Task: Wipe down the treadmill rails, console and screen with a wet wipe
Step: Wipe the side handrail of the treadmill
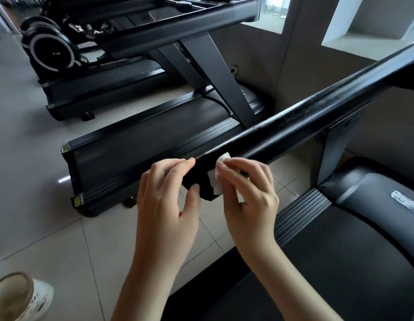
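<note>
Right now our wet wipe (213,185) sits folded small against the near end of the black rail (305,117). White shows above and below the fingers of our right hand (250,193), which curl over the wipe and pinch it to the rail's side. Our left hand (164,195) is just beside it, fingers hooked over the top of the rail's blunt end and thumb pressed on its end face. It grips the rail itself and carries no wipe.

We judge the step in hand to be the rail, taken from its near end; the console and screen are out of view. To do it well we should wrap the wipe round the bar rather than dab one face. Then we press firmly and draw it in one long pass up the slope, turning to a fresh fold where the dull, scuffed patch shows higher up. The left hand can steady the end meanwhile.

Along the rail the way is open until the upright (333,149) joins from below, and the wipe must work round that joint. Below lie the belt (340,262) and its ribbed side strip (300,212). To the left a neighbouring treadmill (143,144) stands near, with tiled floor (62,239) between, and a shoe (20,295) at the lower corner.
</note>
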